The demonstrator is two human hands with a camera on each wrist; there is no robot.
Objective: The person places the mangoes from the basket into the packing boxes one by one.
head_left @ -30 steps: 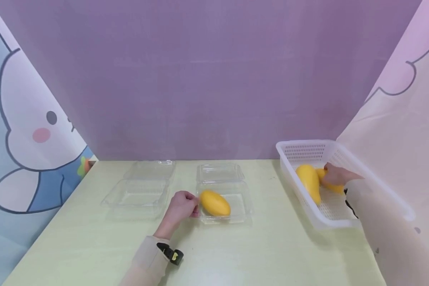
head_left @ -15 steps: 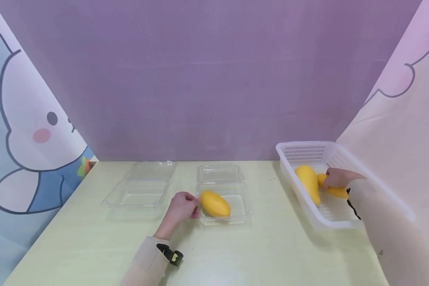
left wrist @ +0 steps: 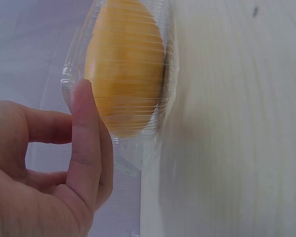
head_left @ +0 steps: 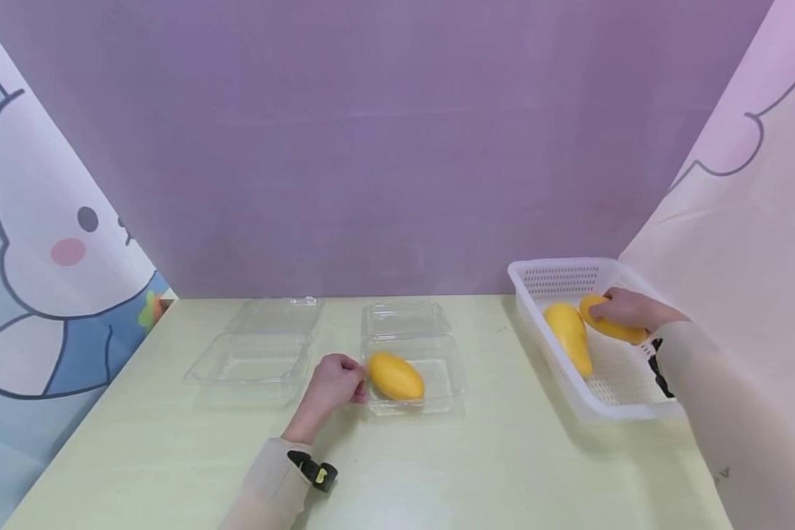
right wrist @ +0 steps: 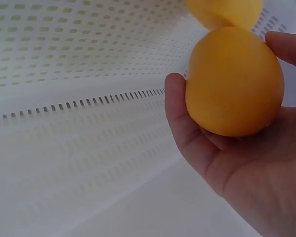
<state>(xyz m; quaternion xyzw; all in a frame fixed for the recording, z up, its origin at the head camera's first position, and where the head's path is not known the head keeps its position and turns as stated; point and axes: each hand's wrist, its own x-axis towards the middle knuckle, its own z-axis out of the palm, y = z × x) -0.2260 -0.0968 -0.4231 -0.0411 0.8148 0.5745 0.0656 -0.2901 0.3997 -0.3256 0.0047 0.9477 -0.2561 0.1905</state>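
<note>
My right hand point(head_left: 627, 308) grips a yellow mango point(head_left: 612, 329) inside the white basket point(head_left: 596, 414). In the right wrist view, the fingers and thumb curl round that mango point(right wrist: 237, 81). Another mango point(head_left: 567, 338) lies beside it on the basket floor. At the middle of the table, my left hand point(head_left: 334, 383) pinches the left edge of a clear plastic clamshell box point(head_left: 442, 383), whose lid is folded back. One mango point(head_left: 396, 376) lies in that box, seen through the ribbed wall in the left wrist view.
A second clear clamshell box point(head_left: 252, 368), its lid also folded back, stands to the left on the pale table point(head_left: 397, 471). A purple panel point(head_left: 397, 162) rises behind the table, and printed cloth point(head_left: 755, 243) hangs at the sides.
My right hand has lifted the mango slightly off the basket floor, and it now sits a little higher. The left hand and both boxes have stayed in place.
</note>
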